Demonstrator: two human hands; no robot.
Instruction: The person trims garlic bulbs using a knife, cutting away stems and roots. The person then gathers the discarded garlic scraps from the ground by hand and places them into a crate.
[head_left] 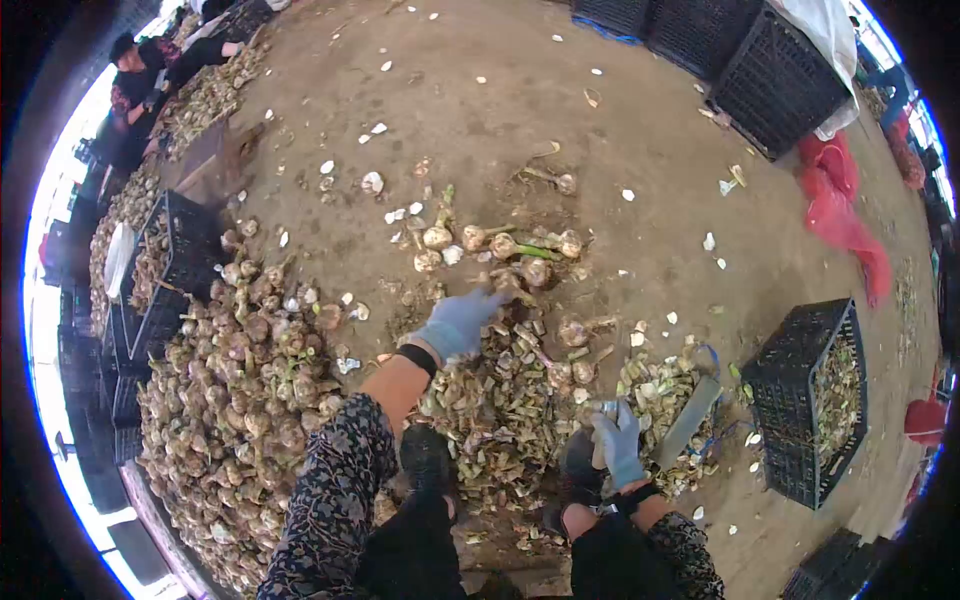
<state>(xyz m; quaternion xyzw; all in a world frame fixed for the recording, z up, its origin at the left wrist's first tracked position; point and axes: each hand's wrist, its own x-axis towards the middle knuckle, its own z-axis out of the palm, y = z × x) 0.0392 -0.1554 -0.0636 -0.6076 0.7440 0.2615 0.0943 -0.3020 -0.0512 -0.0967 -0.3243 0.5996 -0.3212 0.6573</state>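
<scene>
My left hand (460, 325), in a blue-grey glove, reaches forward with fingers stretched out over a loose row of garlic bulbs. Its slightly blurred fingertips are at or just above a garlic bulb with its stem (512, 282); contact is unclear. Beyond them lies a garlic bulb with a green stem (530, 250). My right hand (620, 445), gloved too, is closed beside my right shoe. A small metallic piece shows at its fingers, but what it holds is mostly hidden. Between my feet spreads a heap of cut garlic stems (500, 400).
A large garlic pile (250, 370) fills the left, beside black crates (175, 260). At right stand a crate of trimmings (800, 400) and a grey flat strip (690, 422). Stacked crates (770, 90) and red netting (840, 210) lie farther back. A person (140, 95) sits upper left.
</scene>
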